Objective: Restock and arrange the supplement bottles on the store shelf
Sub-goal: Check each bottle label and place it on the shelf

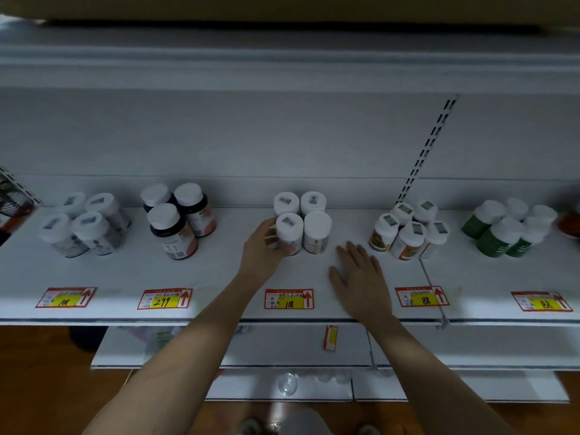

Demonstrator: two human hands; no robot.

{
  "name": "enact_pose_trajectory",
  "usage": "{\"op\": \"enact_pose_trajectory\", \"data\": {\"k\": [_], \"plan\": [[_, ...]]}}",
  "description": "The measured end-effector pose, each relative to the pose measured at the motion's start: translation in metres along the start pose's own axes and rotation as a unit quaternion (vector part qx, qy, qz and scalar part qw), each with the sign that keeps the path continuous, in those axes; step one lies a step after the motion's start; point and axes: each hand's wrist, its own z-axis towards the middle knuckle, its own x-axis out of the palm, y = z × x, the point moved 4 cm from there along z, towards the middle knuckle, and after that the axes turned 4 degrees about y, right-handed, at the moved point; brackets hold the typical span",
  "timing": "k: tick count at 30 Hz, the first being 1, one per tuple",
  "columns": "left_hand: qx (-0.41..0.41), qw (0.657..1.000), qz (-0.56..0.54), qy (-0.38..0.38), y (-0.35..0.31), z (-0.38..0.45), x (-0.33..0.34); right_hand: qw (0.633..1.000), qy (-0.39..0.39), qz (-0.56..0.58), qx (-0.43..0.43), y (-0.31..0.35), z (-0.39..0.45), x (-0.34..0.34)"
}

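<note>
Head view, looking down on a white shelf [219, 277]. Left hand [262, 251] wraps the front-left bottle [288, 232] of the middle group, fingers curled round its side, bottle standing upright on the shelf. Right hand [359, 274] lies flat on the shelf just right of that group, fingers straight and spread, holding nothing.

Middle group: four white-capped bottles in a tight square, roughly midway between front and back edges, behind the price tag [288, 299] marked 18 at the front edge. Left of it, three dark bottles [177, 218]; further toward the left end, four pale bottles [84, 224]. Right of it, a cluster with orange labels [408, 230], some leaning; green bottles [505, 229] near the right end.

Step in hand, by judgement: squaring up the middle group, seating the held bottle against its neighbours. Next move likely calls for a small nudge or turn to face the label forward, then letting go without tipping the adjacent bottle [317, 232].
</note>
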Motion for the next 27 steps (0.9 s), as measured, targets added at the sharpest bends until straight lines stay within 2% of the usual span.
{"op": "enact_pose_trajectory", "data": {"k": [5, 7, 11, 18, 23, 27], "plan": [[-0.035, 0.998, -0.031, 0.032, 0.004, 0.001, 0.002, 1.000, -0.004, 0.004, -0.003, -0.001, 0.001, 0.002], [-0.063, 0.997, -0.040, 0.016, 0.003, 0.003, -0.003, 1.000, -0.006, 0.006, -0.003, -0.002, 0.001, 0.002], [-0.069, 0.995, -0.067, -0.022, -0.008, 0.029, -0.019, 1.000, -0.006, 0.007, -0.002, -0.002, 0.001, 0.002], [-0.150, 0.982, -0.115, 0.024, -0.034, 0.076, -0.015, 1.000, -0.012, 0.009, -0.004, -0.003, 0.002, 0.003], [-0.145, 0.984, -0.070, 0.078, -0.033, 0.084, -0.006, 1.000, -0.019, 0.013, -0.005, -0.003, 0.002, 0.002], [-0.127, 0.989, -0.055, 0.055, -0.033, 0.085, -0.010, 1.000, -0.022, 0.014, -0.005, -0.003, 0.002, 0.001]]}}
